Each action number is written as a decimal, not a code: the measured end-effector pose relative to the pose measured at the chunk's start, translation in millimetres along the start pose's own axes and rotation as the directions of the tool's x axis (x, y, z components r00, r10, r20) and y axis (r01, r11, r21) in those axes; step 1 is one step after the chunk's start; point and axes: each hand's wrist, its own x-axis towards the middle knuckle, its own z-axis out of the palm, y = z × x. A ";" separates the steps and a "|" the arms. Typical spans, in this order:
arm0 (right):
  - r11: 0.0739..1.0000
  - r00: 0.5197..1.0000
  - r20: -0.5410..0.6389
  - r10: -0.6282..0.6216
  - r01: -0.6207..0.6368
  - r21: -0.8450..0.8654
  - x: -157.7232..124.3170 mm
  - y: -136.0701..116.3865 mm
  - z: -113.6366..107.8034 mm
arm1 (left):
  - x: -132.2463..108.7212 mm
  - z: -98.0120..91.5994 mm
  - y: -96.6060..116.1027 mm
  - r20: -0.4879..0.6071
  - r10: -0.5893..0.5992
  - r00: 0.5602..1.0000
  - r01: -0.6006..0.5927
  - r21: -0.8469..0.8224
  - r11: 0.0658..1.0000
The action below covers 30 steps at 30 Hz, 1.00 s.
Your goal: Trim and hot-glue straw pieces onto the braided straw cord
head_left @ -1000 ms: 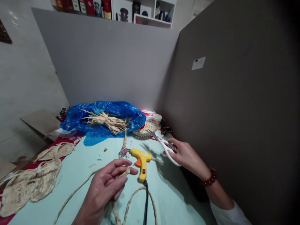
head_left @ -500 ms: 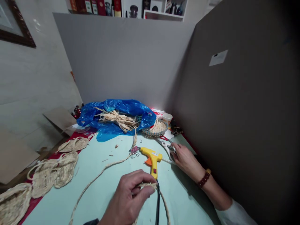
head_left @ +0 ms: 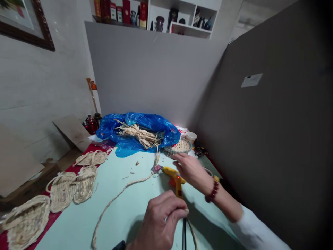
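Note:
My left hand (head_left: 162,218) is closed in a pinch, with the pale end of a twisted straw cord (head_left: 192,231) showing at its fingertips. Another stretch of cord curves across the table on the left toward a small pink piece with wire (head_left: 156,169) at the glue gun's nozzle. Over the yellow glue gun (head_left: 179,189) reaches my right hand (head_left: 191,170), fingers stretched toward the round woven basket (head_left: 184,146) and nothing seen in them. It hides part of the gun. Behind the wrist a looped handle (head_left: 208,171) peeks out, mostly covered.
A blue plastic bag (head_left: 125,147) holding a straw bundle (head_left: 142,135) lies at the back, a paper cup (head_left: 191,136) beside it. Several woven straw soles (head_left: 62,192) line the left edge. Grey panels (head_left: 156,73) stand behind and right. Straw scraps (head_left: 137,163) dot the pale green tabletop.
My right hand has left the shears at the right and moved left, above the glue gun. My left hand still pinches the cord. The camera view has shifted.

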 end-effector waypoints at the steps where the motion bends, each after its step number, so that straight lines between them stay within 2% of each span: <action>1: 0.998 0.998 0.022 -0.065 0.065 0.013 16.0 -13.1 0.4 | 0.1 -0.2 -0.4 -0.002 0.022 1.000 -0.022 0.000 1.000; 4: 0.974 0.970 0.091 -0.225 0.221 0.047 62.1 -50.6 15.5 | -0.7 -0.7 -2.8 -0.029 0.070 0.997 -0.070 0.003 0.998; 7: 0.954 0.944 0.139 -0.299 0.294 0.059 90.7 -79.4 40.8 | -3.0 -0.3 -6.0 -0.066 0.098 0.993 -0.098 0.002 0.995; 10: 0.937 0.924 0.156 -0.349 0.345 0.049 96.2 -97.0 60.4 | -6.0 3.3 -9.6 -0.125 0.105 0.987 -0.105 0.007 0.994; 14: 0.902 0.889 0.152 -0.431 0.427 0.063 84.2 -108.2 65.7 | -9.3 12.3 -13.2 -0.194 0.093 0.977 -0.093 0.008 0.996; 19: 0.848 0.837 0.139 -0.530 0.516 0.124 76.7 -118.1 58.5 | -9.9 14.3 -11.1 -0.257 0.019 0.966 -0.024 -0.014 1.000; 23: 0.873 0.870 0.117 -0.479 0.457 0.173 79.0 -116.4 45.9 | -5.3 -2.8 -7.2 -0.334 -0.102 0.937 0.091 -0.050 0.995; 27: 0.908 0.939 0.036 -0.343 0.321 0.268 59.2 -88.4 6.4 | 0.6 -28.6 2.0 -0.423 -0.214 0.880 0.182 -0.114 0.977; 30: 0.879 0.947 0.004 -0.320 0.295 0.375 16.5 -52.4 -33.5 | 4.0 -43.1 9.8 -0.459 -0.263 0.849 0.209 -0.165 0.964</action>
